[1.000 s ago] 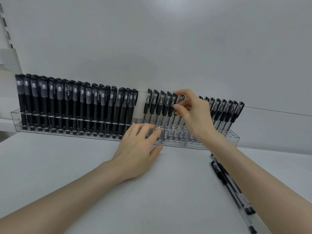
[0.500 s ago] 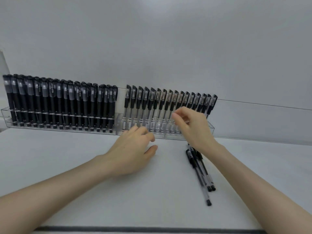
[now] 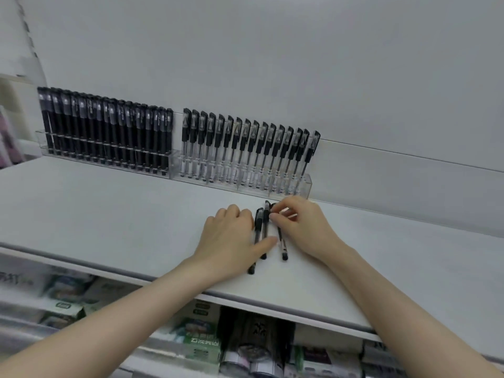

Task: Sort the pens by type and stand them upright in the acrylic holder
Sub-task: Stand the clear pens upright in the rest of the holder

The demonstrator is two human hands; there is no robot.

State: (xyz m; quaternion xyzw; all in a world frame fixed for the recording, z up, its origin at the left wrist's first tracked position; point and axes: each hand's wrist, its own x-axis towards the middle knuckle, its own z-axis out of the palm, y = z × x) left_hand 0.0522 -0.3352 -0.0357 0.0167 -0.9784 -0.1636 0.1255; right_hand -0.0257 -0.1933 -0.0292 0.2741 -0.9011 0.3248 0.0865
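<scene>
- Pens (image 3: 258, 236), slim clear barrels with black caps: three lie loose just before the acrylic holder (image 3: 305, 184).
- My right hand (image 3: 302, 227) pinches one pen's cap; my left hand (image 3: 229, 238) rests flat, relaxed, on the smooth white shelf (image 3: 109, 214).

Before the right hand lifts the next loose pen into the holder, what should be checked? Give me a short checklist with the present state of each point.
1. Loose pens reachable: three clear pens lie on the shelf between the hands. Ok.
2. Right hand grip: fingertips pinch the cap end of the rightmost pen, which lies on the shelf. Firmness: cannot tell.
3. Left hand out of the way: it rests against the other two pens, thumb across them. Not ok.
4. Matching type: the clear-barrel row is the right section of the acrylic holder; the black pens stand left. Ok.
5. Free slot at the right end: cannot tell.
</scene>
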